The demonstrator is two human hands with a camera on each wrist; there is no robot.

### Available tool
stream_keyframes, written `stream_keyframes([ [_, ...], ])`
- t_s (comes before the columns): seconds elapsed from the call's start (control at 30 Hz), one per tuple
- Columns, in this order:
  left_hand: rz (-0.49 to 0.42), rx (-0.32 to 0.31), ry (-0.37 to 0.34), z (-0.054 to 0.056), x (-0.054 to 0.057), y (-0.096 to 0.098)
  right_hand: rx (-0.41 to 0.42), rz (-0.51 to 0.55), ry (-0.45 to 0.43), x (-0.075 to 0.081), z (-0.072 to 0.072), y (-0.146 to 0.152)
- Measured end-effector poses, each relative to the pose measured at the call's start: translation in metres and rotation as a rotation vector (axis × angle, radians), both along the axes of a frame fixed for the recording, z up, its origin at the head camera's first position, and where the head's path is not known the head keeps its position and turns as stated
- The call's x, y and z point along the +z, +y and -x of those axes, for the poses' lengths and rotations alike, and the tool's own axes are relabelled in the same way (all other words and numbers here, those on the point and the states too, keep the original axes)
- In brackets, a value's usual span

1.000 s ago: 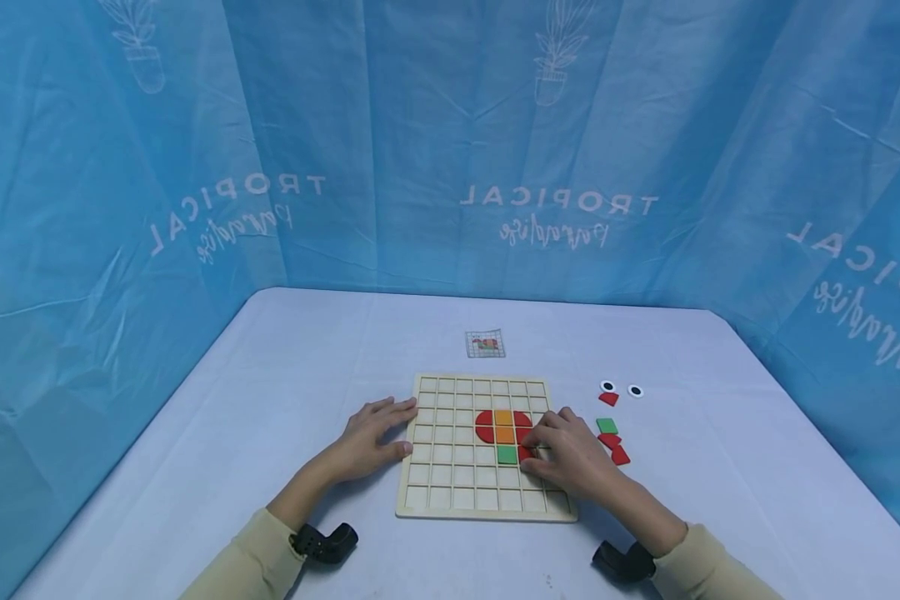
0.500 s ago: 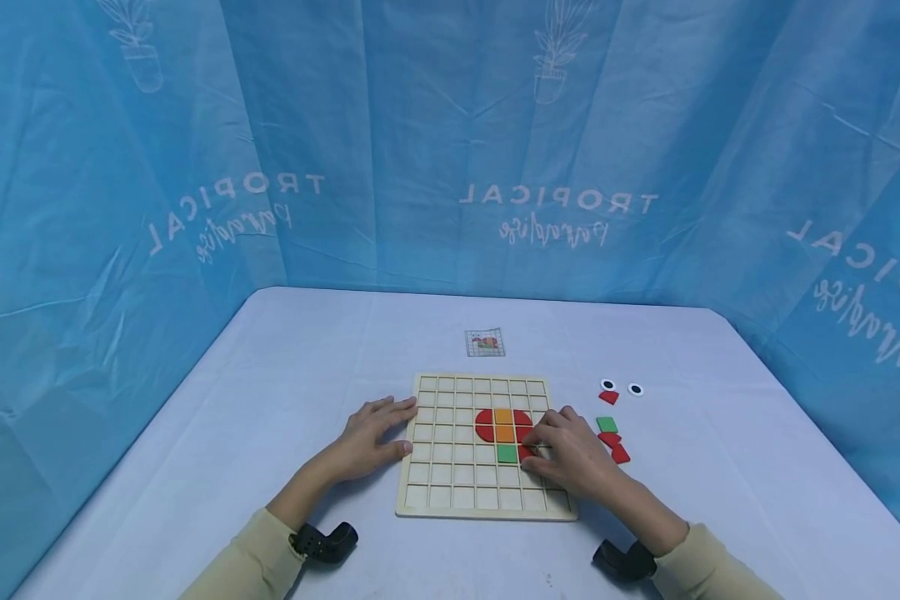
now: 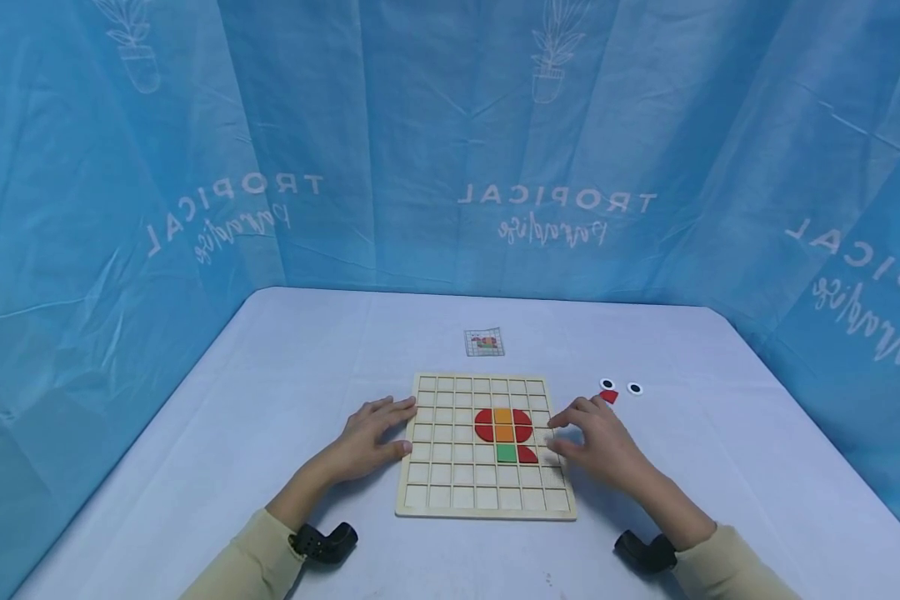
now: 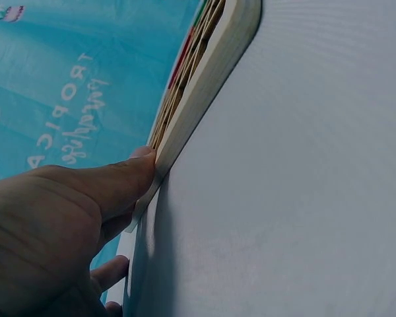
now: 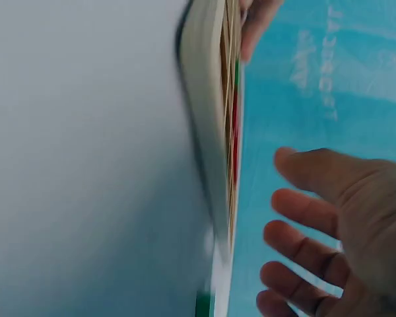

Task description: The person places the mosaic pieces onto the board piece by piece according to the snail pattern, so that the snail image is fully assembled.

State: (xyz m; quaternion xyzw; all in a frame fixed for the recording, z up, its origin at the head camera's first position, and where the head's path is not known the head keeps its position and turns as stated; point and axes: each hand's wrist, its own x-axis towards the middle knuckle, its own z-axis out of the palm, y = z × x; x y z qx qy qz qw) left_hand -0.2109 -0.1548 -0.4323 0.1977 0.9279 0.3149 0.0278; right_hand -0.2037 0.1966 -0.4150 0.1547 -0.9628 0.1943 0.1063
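A wooden grid board (image 3: 463, 499) lies flat on the table. Set in its cells are red quarter-rounds (image 3: 483, 433) on both sides of two orange squares (image 3: 503, 433). Below them sit a green square (image 3: 506, 453) and another red piece (image 3: 527, 455) with a curved edge. My left hand (image 3: 373, 442) rests at the board's left edge, thumb and fingertips touching the rim (image 4: 201, 99). Over the board's right edge hovers my right hand (image 3: 598, 437), fingers apart with nothing between them. In the right wrist view a green piece (image 5: 203, 305) shows at the bottom.
Two round white eye pieces (image 3: 635, 388) with black centres lie right of the board, beside a red piece (image 3: 609, 397). Behind the board is a small gridded picture card (image 3: 484, 342). A blue printed curtain (image 3: 420, 150) surrounds the white table (image 3: 330, 350).
My right hand has let go of the red piece in the grid and moved right, now covering the loose green and red pieces there. The left hand stays put.
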Motion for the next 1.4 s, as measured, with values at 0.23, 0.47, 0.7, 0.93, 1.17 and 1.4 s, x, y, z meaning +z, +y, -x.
stream_keyframes([
  [0.23, -0.009, -0.001, 0.001, -0.001, 0.001, -0.001, -0.066, 0.024, -0.018, 0.004, 0.009, 0.043],
  [0.47, 0.018, 0.002, -0.021, 0.000, 0.001, 0.000, -0.091, 0.047, -0.071, 0.001, 0.019, 0.082],
  [0.7, 0.002, -0.003, -0.035, 0.001, 0.001, 0.000, -0.076, 0.026, -0.141, -0.008, 0.029, 0.104],
  [0.93, 0.000, -0.008, -0.030, 0.001, 0.002, -0.001, -0.045, 0.011, -0.157, -0.011, 0.032, 0.110],
  [1.17, 0.002, -0.007, -0.030, 0.001, 0.002, -0.001, -0.027, 0.007, -0.193, -0.012, 0.034, 0.106],
  [1.4, 0.008, -0.017, -0.017, 0.002, -0.001, -0.002, -0.023, -0.020, -0.207, -0.014, 0.039, 0.103],
])
